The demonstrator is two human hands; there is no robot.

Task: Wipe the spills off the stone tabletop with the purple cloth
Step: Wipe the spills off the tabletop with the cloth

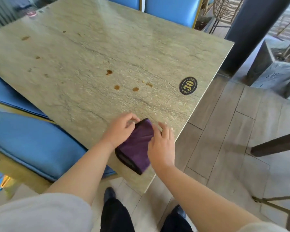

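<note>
Purple cloth [137, 146], folded into a thick pad, lies at the near corner of the stone desk [90, 47], close to its edge. The left hand [120, 129] pinches the cloth's far corner with curled fingers, while the right hand [161, 143] rests on top with fingers fairly straight. Wiping looks barely begun: brown spills [117, 87] dot the middle, and more stains [25, 38] sit toward the far left. A black number plaque [188, 85] marks the right side
</note>
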